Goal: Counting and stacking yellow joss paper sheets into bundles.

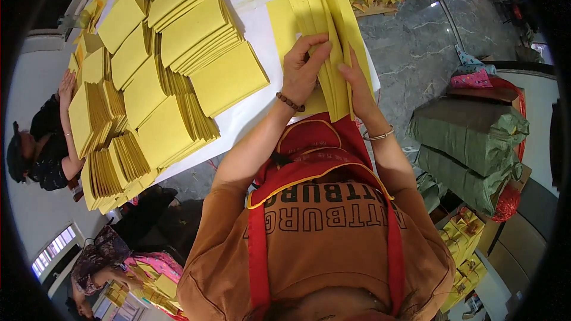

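I hold an upright stack of yellow paper sheets on edge against the white table. My left hand, with a bead bracelet at the wrist, grips the stack's near left side, fingers curled over its edge. My right hand, wearing a thin metal bangle, presses flat on the stack's right side. Both hands sit close together at the stack's near end. A loose yellow sheet lies on the table to the left of the stack.
Many fanned piles of yellow sheets cover the table's left. A person in dark clothes stands at far left; another person at lower left. Green sacks and bundled yellow packs lie on the grey floor at right.
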Action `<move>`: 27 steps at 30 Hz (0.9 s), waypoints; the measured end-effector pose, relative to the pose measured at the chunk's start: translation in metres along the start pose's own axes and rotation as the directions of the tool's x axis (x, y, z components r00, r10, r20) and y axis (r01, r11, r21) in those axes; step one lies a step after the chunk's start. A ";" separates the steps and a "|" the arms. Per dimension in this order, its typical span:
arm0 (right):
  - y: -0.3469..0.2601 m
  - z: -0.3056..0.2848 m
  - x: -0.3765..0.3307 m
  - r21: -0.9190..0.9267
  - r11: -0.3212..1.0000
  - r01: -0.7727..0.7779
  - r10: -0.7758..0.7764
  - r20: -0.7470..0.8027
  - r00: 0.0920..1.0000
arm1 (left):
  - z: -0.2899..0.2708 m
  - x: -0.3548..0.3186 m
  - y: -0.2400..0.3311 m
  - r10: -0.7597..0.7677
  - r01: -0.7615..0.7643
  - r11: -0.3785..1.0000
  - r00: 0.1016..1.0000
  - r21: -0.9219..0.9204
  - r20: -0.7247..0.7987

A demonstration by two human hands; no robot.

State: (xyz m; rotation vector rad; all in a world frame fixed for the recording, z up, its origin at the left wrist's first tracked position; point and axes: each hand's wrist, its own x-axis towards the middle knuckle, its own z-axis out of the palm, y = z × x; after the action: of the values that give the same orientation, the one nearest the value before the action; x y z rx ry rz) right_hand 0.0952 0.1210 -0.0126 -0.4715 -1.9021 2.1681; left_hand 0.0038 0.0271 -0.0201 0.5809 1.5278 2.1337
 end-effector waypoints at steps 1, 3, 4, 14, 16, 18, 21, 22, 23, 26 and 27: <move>-0.001 0.001 0.000 0.007 1.000 0.002 -0.002 -0.001 1.000 | 0.000 0.000 -0.001 -0.006 0.006 1.000 1.000 0.007 -0.009; -0.004 0.002 0.000 0.014 1.000 0.004 -0.004 -0.002 1.000 | -0.002 -0.001 0.001 -0.019 0.019 1.000 1.000 0.002 -0.013; -0.006 0.003 0.000 0.014 1.000 0.003 -0.003 0.014 1.000 | -0.002 -0.001 0.002 -0.033 0.033 0.999 0.999 -0.002 -0.018; -0.015 0.005 -0.002 -0.083 0.996 0.029 -0.027 0.027 0.999 | 0.000 -0.002 -0.001 0.052 -0.056 0.998 0.994 -0.036 -0.094; -0.014 0.007 -0.002 -0.082 0.995 0.050 -0.048 0.023 0.999 | 0.002 -0.003 0.000 0.058 -0.057 0.998 0.994 0.014 -0.098; -0.012 0.007 -0.001 -0.081 0.994 0.072 -0.070 0.021 0.997 | 0.004 -0.006 0.005 0.031 -0.034 0.999 0.996 -0.031 -0.086; -0.010 0.006 -0.002 -0.194 0.973 0.125 -0.123 0.022 0.992 | 0.006 -0.004 0.004 0.034 -0.038 0.998 0.997 -0.047 -0.075; -0.009 0.005 -0.002 -0.103 0.991 0.082 -0.080 0.023 0.997 | 0.006 -0.003 0.002 0.063 -0.064 0.998 0.995 -0.019 -0.075; -0.010 0.005 -0.003 -0.012 0.999 0.037 -0.037 0.027 0.999 | 0.005 -0.004 0.001 0.066 -0.067 0.998 0.995 -0.021 -0.075; -0.013 0.006 -0.002 -0.045 0.998 0.052 -0.051 0.030 0.998 | 0.005 -0.004 -0.002 0.056 -0.055 0.998 0.994 0.014 -0.088; -0.014 0.006 -0.002 -0.048 0.997 0.055 -0.054 0.031 0.998 | 0.005 -0.003 -0.001 0.082 -0.079 0.996 0.993 0.038 -0.089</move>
State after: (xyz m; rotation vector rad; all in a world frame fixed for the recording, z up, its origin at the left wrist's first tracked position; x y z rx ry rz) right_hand 0.0938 0.1164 0.0021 -0.3935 -1.9630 2.1103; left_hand 0.0090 0.0293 -0.0203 0.5736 1.6185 2.2262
